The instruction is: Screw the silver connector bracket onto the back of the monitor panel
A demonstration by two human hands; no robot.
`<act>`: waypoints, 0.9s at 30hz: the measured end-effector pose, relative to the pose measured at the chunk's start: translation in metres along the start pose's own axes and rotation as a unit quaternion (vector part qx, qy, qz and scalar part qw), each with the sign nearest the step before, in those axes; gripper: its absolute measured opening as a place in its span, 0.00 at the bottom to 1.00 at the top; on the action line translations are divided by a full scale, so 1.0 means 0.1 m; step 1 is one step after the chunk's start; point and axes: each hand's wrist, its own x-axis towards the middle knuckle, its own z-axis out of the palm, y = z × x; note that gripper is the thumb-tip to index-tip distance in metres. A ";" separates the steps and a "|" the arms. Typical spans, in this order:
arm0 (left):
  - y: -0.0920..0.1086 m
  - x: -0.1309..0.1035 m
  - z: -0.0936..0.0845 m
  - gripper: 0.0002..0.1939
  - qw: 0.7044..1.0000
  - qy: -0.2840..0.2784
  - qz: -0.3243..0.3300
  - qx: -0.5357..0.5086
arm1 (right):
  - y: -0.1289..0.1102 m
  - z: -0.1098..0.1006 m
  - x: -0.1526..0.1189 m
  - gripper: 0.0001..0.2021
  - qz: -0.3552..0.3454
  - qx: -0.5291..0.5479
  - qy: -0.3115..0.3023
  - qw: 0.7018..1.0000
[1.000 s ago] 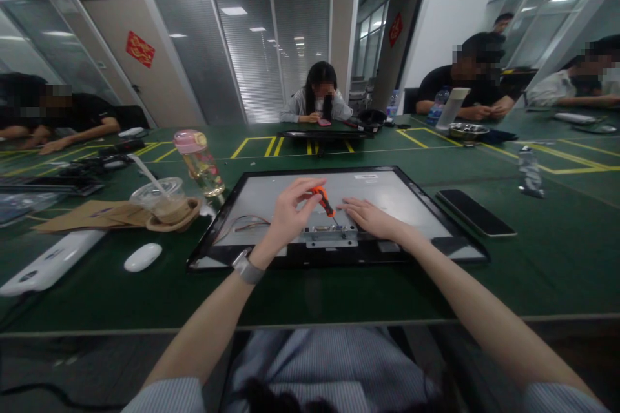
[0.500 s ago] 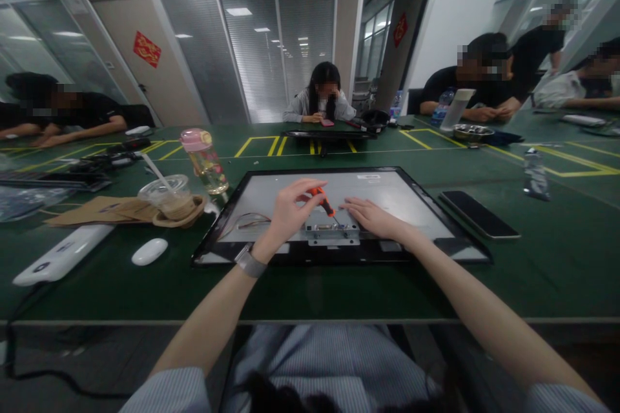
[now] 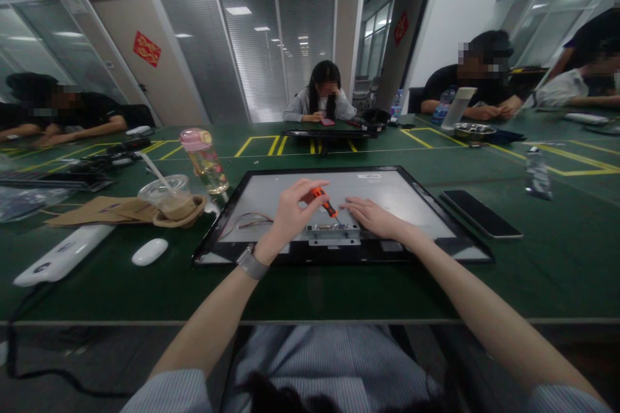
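- The panel (image 3: 416, 206), a pale back with a black border, lies flat on the green worktop (image 3: 349, 297) in front of the wearer.
- A metal bracket (image 3: 334, 241) sits at the middle of the panel's near edge.
- The left hand (image 3: 293, 211) is above the panel, left of its middle; its grip pinches the orange and black handle of a screwdriver (image 3: 325, 202) between thumb and fingers.
- The screwdriver leans over the panel's near middle, shaft angled down to the bracket; whether its tip sits in a screw is too small to tell.
- The right hand (image 3: 372, 217) lies palm down on the panel, right of its middle, its grip spread with the fingers stretched out flat.
- Thin cables (image 3: 252, 218) curl over the panel's left part.
- Right of the panel, just beside its edge, is a dark phone (image 3: 480, 214); farther right of it lies a silver packet (image 3: 537, 174).
- Left of the panel are a pink-lidded bottle (image 3: 206, 161), a plastic cup (image 3: 169, 197) with 1 straw, and a small white rounded object (image 3: 150, 251).
- Beyond the panel, 1 person (image 3: 317, 100) sits facing the wearer, holding a pink phone (image 3: 328, 122).
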 end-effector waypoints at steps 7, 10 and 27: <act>0.02 -0.03 0.04 0.20 0.999 -0.031 0.009 -0.036 | 0.00 0.00 -0.01 0.30 0.000 0.001 -0.002 1.000; 0.03 -0.03 0.05 0.17 0.999 -0.018 0.030 0.002 | 0.00 0.00 -0.01 0.30 0.002 0.001 -0.001 1.000; 0.01 0.00 -0.02 0.21 0.998 -0.049 0.036 -0.009 | 0.01 0.00 0.00 0.30 0.000 0.001 -0.001 1.000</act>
